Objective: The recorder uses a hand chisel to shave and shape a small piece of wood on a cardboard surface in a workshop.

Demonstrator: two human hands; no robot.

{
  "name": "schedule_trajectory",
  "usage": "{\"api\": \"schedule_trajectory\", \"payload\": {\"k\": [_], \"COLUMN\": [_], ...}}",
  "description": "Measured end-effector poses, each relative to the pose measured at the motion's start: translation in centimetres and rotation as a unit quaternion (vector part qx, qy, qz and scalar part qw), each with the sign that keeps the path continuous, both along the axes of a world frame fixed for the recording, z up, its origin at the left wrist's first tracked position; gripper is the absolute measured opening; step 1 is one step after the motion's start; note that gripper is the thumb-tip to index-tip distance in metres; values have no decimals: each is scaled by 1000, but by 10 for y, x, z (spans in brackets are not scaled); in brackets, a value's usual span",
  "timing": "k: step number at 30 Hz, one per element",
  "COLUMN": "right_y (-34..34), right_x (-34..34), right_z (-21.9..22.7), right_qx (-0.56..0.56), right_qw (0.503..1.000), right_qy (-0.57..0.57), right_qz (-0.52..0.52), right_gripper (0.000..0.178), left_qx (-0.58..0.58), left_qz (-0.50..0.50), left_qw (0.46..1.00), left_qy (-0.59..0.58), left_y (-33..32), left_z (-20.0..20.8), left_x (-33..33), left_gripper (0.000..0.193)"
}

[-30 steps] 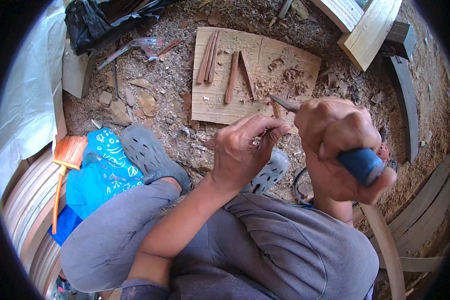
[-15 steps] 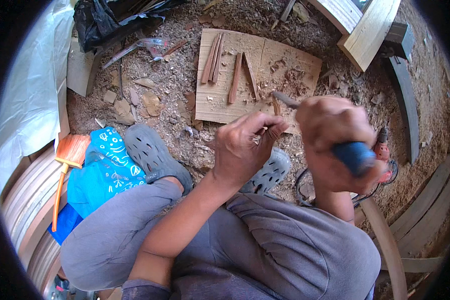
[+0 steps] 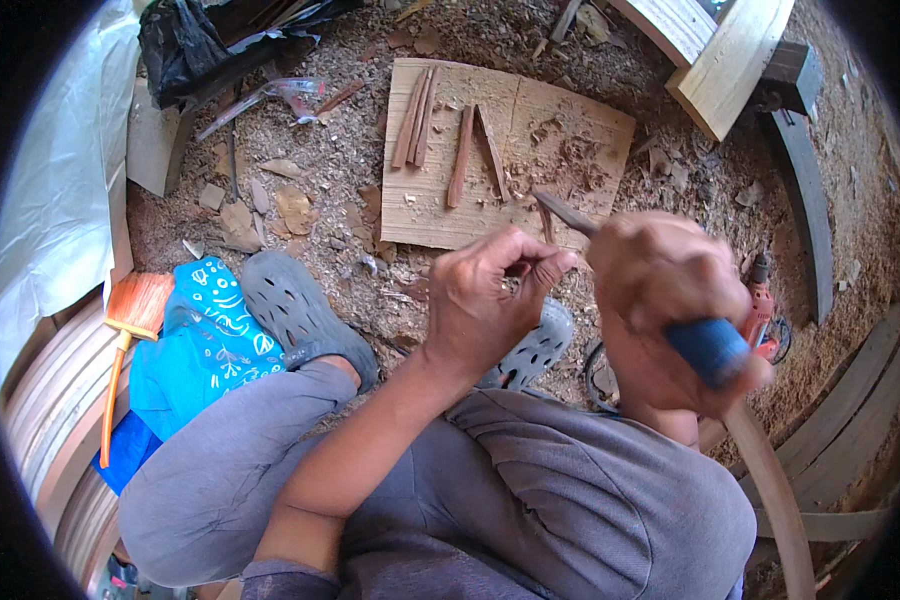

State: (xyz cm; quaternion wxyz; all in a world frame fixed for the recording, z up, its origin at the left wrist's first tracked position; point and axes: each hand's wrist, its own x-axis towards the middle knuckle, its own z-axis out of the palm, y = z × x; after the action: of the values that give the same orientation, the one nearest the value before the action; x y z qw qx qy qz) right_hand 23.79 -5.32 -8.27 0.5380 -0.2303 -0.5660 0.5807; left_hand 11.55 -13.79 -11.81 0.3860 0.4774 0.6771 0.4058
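Note:
Between thumb and fingers, my left hand (image 3: 498, 285) pinches a thin strip of reddish-brown wood (image 3: 547, 226), its far end poking up past the fingertips. My right hand (image 3: 665, 295) is wrapped round a knife with a blue grip (image 3: 708, 350) and a narrow grey blade (image 3: 567, 213). The blade's tip crosses the upper end of the strip. Just beyond both hands lies a flat wooden board (image 3: 440, 222) bearing shavings and several slim wood pieces (image 3: 461, 160). My fingers hide the strip's lower end.
A red power tool (image 3: 759, 305) lies right of my right hand. An orange brush (image 3: 130, 312) rests by a blue patterned cloth (image 3: 210, 320) at left. Pale timber (image 3: 735, 75) and a dark curved piece (image 3: 805, 215) stand at the far right. Sawdust and chips cover the ground.
The blade has come down a little against the strip's upper end. My right hand has dropped slightly; my left hand keeps its pinch in nearly the same place.

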Motion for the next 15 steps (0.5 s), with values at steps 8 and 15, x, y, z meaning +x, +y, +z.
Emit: {"api": "schedule_trajectory", "payload": {"k": [8, 15], "right_y": [8, -10], "right_x": [4, 0], "right_z": [11, 9], "right_qx": [-82, -39], "right_qw": [994, 996], "right_qy": [69, 64], "right_qz": [27, -42], "right_gripper": [67, 64], "left_qx": [11, -12], "left_qz": [-8, 8], "left_qw": [1000, 1000], "left_qy": [18, 15], "left_y": [2, -5], "left_z": [-2, 3], "left_x": [-1, 2], "left_gripper": [18, 24]}}
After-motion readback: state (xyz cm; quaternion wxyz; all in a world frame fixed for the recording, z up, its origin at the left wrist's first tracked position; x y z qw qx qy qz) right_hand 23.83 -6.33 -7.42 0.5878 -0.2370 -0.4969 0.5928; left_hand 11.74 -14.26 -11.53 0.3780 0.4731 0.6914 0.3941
